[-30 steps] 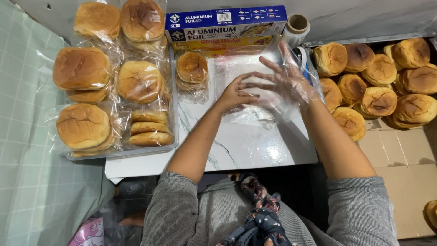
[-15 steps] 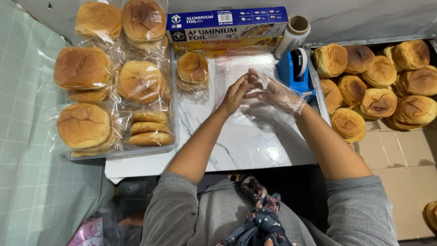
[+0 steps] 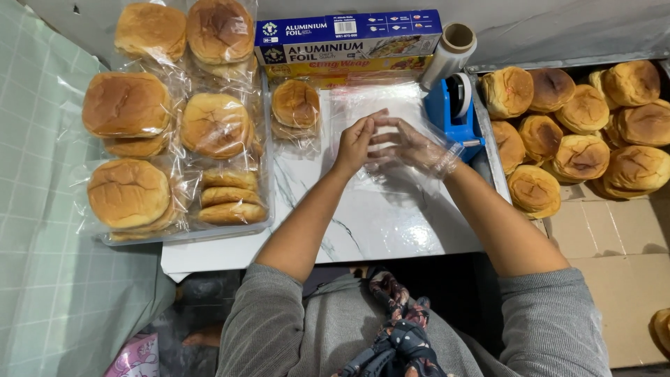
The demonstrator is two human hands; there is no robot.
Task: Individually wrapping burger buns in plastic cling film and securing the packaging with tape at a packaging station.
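Centrally, both hands, left hand (image 3: 356, 143), right hand (image 3: 412, 148), pinching clear bag (image 3: 391, 112); tape dispenser (image 3: 453, 112) right, wrapped bun (image 3: 295, 105) left.

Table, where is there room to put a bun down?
The marble table is bare near its front edge, below both hands and beside the wrapped buns. It is crowded at the back, by the foil box and blue tape dispenser.

We have a single view, worn on the head and looking almost straight down. It sits close above the white marbled counter (image 3: 363, 223), with our own lap at the bottom edge and the wall-side boxes at the top. Both forearms reach up into the middle of the frame.
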